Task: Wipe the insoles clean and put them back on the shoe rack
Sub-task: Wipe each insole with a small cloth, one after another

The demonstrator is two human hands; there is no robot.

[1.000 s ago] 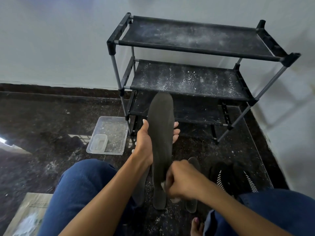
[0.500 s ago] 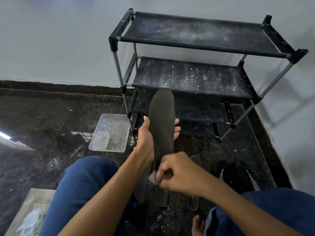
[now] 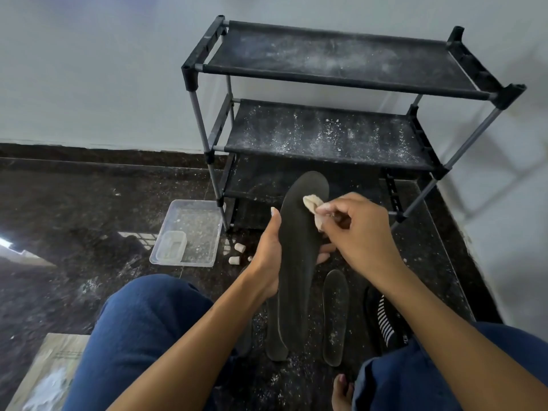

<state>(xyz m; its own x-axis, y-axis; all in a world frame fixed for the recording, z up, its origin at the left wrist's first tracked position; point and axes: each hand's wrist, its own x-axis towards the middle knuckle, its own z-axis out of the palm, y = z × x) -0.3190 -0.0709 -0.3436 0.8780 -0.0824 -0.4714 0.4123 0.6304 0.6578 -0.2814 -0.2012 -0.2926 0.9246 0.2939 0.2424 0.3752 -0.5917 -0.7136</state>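
A seated person in blue trousers cleans a dark insole before a dusty rack, seen from above. At near left, a flat piece of pale board [image 3: 44, 372] dusted with white powder lies on the dark speckled floor [image 3: 74, 221]. Farther along, a clear plastic tray [image 3: 189, 232] sits on the floor with 1 smaller clear container [image 3: 171, 246] inside it, both flecked with white residue; 2 small pale cylinders [image 3: 237, 254] lie just beside the tray's right edge. The left hand [image 3: 268, 256] grips the held insole [image 3: 299, 262] from behind, thumb up along its left edge and fingertips curled round to show at its right edge, keeping it roughly upright with the toe end pointing toward the rack. The right hand [image 3: 360, 232] pinches a small cream cloth [image 3: 315, 207] between thumb and curled fingers and presses it against the upper part of the insole's face. Below the hands, a second insole [image 3: 274, 336] lies on the floor partly behind the held one, and a third insole [image 3: 335, 318], speckled with powder, lies just to its right. A black shoe with white stripes [image 3: 382, 318] sits near right, partly hidden by the right forearm. The black 3-tier shoe rack [image 3: 326, 134] stands at far right against the pale wall [image 3: 89, 69], its fabric shelves scattered with white dust.
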